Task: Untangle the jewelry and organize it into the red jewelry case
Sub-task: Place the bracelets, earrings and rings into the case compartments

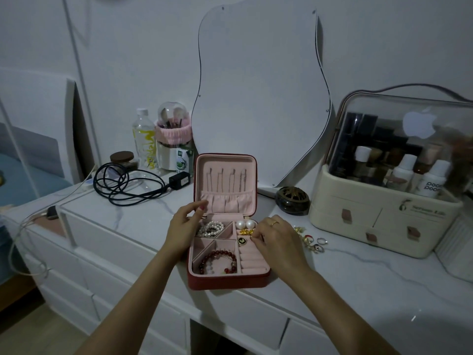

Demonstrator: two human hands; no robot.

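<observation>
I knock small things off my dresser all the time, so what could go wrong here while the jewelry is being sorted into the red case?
1. The loose metal rings lie on the white marble-look tabletop right of the red zip jewelry case, beside the right hand; its wrist could sweep them away.
2. The right hand's fingers work over the small gold pieces; a slip might drop or re-tangle them.
3. The left hand leans on the case's edge, possibly shifting it.
</observation>
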